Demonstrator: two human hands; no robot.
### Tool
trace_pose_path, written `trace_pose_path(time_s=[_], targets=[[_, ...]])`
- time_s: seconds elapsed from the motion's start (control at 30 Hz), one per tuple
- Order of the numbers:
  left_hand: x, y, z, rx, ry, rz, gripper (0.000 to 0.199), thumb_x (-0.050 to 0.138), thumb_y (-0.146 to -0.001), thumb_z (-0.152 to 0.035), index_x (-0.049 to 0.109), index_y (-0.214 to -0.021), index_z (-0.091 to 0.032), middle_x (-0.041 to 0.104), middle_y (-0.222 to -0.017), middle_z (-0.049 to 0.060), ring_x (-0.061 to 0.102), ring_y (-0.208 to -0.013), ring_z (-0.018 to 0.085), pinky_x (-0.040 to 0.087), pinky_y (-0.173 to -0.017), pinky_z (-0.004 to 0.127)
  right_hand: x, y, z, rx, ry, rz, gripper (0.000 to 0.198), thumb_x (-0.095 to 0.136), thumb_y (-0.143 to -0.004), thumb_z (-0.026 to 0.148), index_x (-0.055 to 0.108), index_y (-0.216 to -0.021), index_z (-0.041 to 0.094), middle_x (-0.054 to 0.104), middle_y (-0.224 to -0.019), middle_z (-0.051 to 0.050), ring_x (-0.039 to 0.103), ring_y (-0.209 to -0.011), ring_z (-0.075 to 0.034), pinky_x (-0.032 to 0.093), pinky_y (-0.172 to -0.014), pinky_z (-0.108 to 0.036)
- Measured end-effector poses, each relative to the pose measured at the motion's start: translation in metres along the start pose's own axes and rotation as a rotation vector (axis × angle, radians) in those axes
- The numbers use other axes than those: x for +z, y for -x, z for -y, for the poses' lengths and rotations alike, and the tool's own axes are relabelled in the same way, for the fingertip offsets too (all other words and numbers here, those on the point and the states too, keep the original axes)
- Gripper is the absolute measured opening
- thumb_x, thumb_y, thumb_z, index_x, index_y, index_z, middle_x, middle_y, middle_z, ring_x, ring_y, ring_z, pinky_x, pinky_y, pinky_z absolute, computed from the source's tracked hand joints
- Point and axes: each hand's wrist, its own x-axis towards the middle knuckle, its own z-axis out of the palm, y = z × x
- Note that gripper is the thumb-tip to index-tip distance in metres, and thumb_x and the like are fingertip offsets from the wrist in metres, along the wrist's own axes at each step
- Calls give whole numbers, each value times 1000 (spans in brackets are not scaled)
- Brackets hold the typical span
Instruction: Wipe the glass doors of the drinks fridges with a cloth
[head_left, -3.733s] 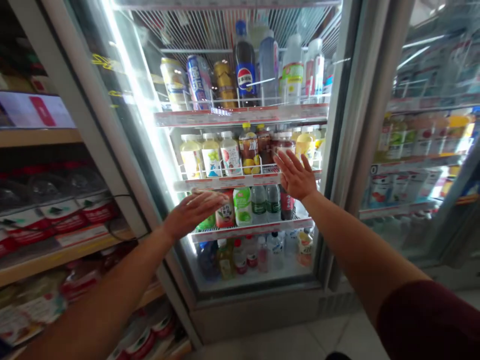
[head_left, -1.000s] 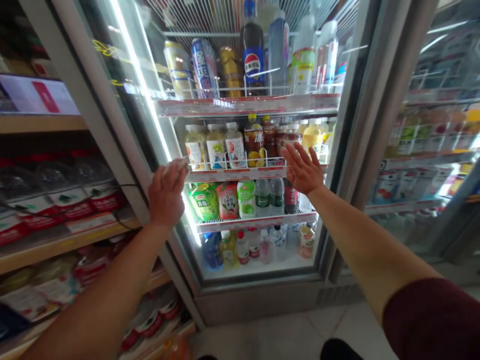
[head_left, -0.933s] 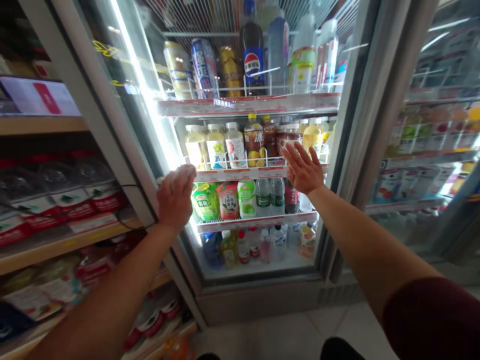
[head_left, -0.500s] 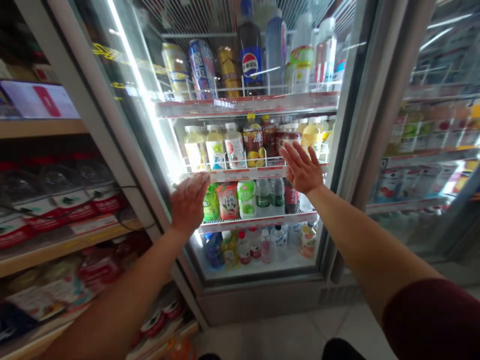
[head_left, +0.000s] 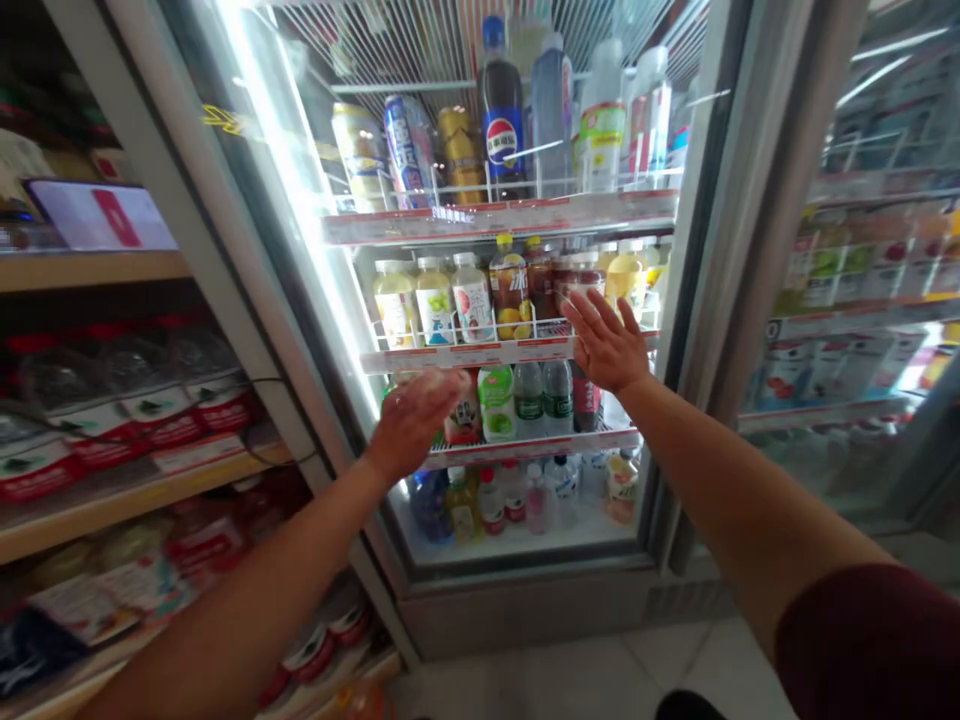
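A lit drinks fridge point(head_left: 525, 610) with a glass front stands before me. My right hand point(head_left: 609, 345) is open, palm toward the glass and fingers spread, in front of the middle shelf. My left hand point(head_left: 416, 420), slightly blurred, has its fingers stretched out flat in front of the lower drinks. Neither hand holds anything; I cannot tell whether they touch the glass. Behind the glass I see a cola bottle point(head_left: 501, 120), a yellow-capped dark tea bottle point(head_left: 510, 280) and a green-and-white bottle point(head_left: 496, 402). The left hand partly hides a red-labelled drink point(head_left: 461, 420).
On the left, wooden shelves point(head_left: 150, 490) carry red-labelled bottles point(head_left: 135, 380) and packaged goods, with a thin black cable point(head_left: 259, 380) hanging across. Another glass-fronted fridge point(head_left: 847, 330) adjoins on the right. Light floor tiles point(head_left: 585, 670) lie below.
My left hand has moved right and slightly down across the fridge front. My right hand has stayed nearly in place, and the view has shifted slightly.
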Motion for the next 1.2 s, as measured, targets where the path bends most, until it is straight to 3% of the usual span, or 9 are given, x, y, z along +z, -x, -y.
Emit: trace_pose_path(time_s=[0.1,0.23,0.33,0.47,0.53,0.73,0.93,1.1,1.2], targets=[[-1,2,-6,219,63,63,68,50,-108,-11,43,-165,-47,65,-154,-7,60,-142,10,46,-120,26,-1,0,0,-3,-1,-21,79,45,-110,25,3,-176,39,41,-176,3,42,-163,-25,25,-139,-53],[-9,-23,24,-33,-37,-30,65,46,-107,-7,41,-168,-29,58,-162,3,45,-157,22,42,-129,46,-1,-1,1,-20,43,-64,76,44,-111,25,6,-176,36,43,-175,1,43,-162,-24,26,-139,-52],[-10,-33,22,-150,-89,-89,64,45,-106,-7,40,-169,-18,51,-167,14,34,-163,31,38,-131,57,-1,-1,1,-23,40,-64,76,45,-110,24,9,-176,35,44,-174,1,44,-162,-24,25,-139,-51],[-9,-30,-2,119,-26,-13,62,51,-106,-9,48,-161,-39,65,-154,-6,52,-151,13,43,-126,31,0,-1,1,10,-2,-6,73,46,-110,26,15,-176,35,43,-175,0,42,-163,-26,24,-139,-53],[-11,-35,0,184,1,8,63,52,-108,-10,47,-160,-44,67,-151,-11,55,-147,9,43,-124,25,0,-1,1,30,-26,16,73,46,-110,26,17,-175,37,42,-176,1,40,-164,-27,23,-140,-54],[-17,-64,28,-174,-72,-152,66,44,-106,-5,38,-169,-21,52,-165,17,40,-161,29,37,-129,56,-1,-1,2,28,-1,2,70,45,-110,26,22,-175,36,44,-174,1,42,-163,-25,23,-140,-53],[-12,-61,6,226,10,9,64,50,-108,-9,48,-161,-45,64,-156,-8,57,-146,10,44,-123,27,0,-1,3,-1,19,-59,70,47,-110,26,24,-175,33,48,-172,-1,44,-162,-24,23,-139,-50],[-8,-77,23,-113,-67,-81,67,45,-108,-9,36,-171,-27,53,-165,11,48,-155,31,41,-125,55,0,-2,3,32,-9,-7,67,46,-109,26,28,-174,35,47,-173,0,43,-163,-25,23,-139,-51],[-4,-77,13,-55,-64,-64,67,47,-108,-10,36,-171,-31,53,-166,9,50,-154,29,42,-124,52,0,-2,3,29,2,-13,67,46,-110,27,27,-174,35,48,-172,-1,44,-162,-24,23,-139,-50]])
